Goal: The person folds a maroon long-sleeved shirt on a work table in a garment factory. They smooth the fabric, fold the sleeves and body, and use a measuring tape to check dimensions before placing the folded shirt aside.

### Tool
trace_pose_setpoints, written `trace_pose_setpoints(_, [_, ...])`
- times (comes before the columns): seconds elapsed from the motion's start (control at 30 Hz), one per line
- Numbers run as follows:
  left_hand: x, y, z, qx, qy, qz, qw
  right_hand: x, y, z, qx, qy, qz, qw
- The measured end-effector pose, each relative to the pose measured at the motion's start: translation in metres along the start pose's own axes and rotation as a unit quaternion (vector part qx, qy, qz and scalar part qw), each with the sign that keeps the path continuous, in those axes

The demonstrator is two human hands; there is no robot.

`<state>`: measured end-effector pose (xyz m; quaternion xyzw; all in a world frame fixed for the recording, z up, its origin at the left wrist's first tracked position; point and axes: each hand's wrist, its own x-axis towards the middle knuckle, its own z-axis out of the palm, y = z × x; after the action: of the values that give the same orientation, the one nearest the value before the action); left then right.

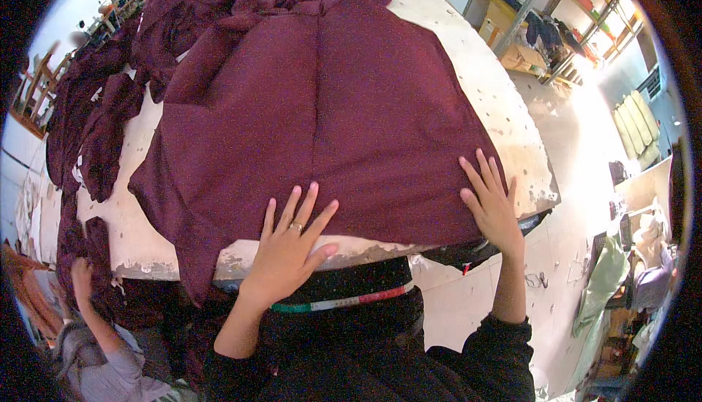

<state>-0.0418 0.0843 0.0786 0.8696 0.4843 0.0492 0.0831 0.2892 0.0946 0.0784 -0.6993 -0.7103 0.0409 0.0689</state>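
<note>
Spread over the table before me is a maroon garment [373,106], with a seam running down its middle. My left hand [290,243] lies palm down at its near edge, fingers spread, a ring on one finger. My right hand [488,204] rests near the garment's right near corner, its fingers also apart. Neither hand grips the cloth. At the left, one pointed corner of the fabric [197,270] hangs over the table's front edge. The garment's far end is bunched among other maroon cloth.
More crumpled maroon garments [104,128] lie along the left of the worn pale table [526,161]. A co-worker's hand [82,278] touches cloth at the lower left. A metal shelving rack [521,13] with fabric stands at right. A tape measure [351,299] curves below the table edge.
</note>
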Motion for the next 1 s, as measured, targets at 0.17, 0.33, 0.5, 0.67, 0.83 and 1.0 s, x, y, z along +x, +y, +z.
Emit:
trace_pose_setpoints(0.17, [0.001, 0.02, -0.016, 0.04, 0.008, -0.003, 0.999, 0.012, -0.028, -0.009, -0.053, 0.041, -0.076, 0.995])
trace_pose_setpoints(0.33, [-0.019, 0.023, -0.005, -0.033, -0.072, 0.013, 0.997, -0.034, -0.07, -0.003, 0.042, -0.087, -0.275, 0.957])
trace_pose_setpoints(0.5, [-0.026, 0.01, -0.009, -0.082, -0.088, 0.003, 0.993, -0.057, -0.032, 0.005, -0.017, -0.073, -0.178, 0.981])
trace_pose_setpoints(0.67, [-0.027, 0.003, -0.01, -0.132, -0.085, -0.017, 0.988, -0.078, 0.015, 0.017, 0.027, 0.067, -0.067, 0.995])
trace_pose_setpoints(0.83, [-0.027, 0.004, -0.009, -0.147, -0.057, -0.025, 0.987, -0.081, 0.025, 0.022, 0.056, 0.153, -0.019, 0.986])
trace_pose_setpoints(1.0, [-0.047, -0.008, -0.02, -0.191, 0.083, 0.017, 0.978, -0.085, 0.082, 0.019, -0.022, 0.191, 0.075, 0.979])
